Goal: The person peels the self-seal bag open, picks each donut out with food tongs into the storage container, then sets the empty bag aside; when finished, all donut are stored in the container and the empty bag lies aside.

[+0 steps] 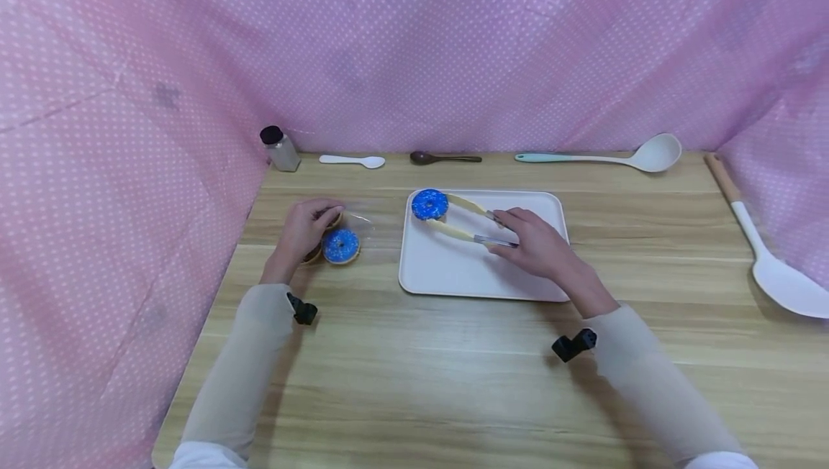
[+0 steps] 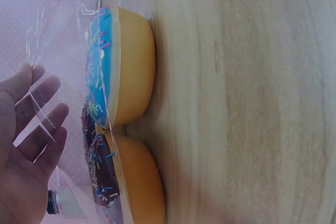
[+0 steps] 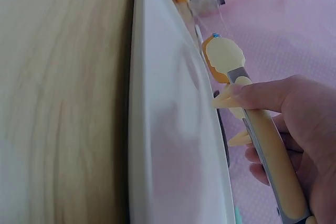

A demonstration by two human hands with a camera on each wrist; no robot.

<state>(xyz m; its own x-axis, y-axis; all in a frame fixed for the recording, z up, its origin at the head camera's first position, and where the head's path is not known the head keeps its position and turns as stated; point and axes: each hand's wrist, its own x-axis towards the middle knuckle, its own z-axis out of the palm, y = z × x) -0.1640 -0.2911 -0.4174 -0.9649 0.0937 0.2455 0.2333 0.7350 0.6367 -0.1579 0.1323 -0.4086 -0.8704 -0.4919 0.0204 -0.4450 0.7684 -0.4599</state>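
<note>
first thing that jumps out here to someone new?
Probably the blue donut gripped in tongs over the far left corner of the white tray, with the right hand squeezing the tongs. Next, the left hand resting on a clear bag left of the tray, holding a second blue donut and a chocolate one. All round hangs a pink dotted cloth.

doughnut [image 1: 429, 204] on tray [image 1: 453, 275], bagged doughnuts [image 1: 340, 246] left, spoons [image 1: 352, 160] behind
</note>
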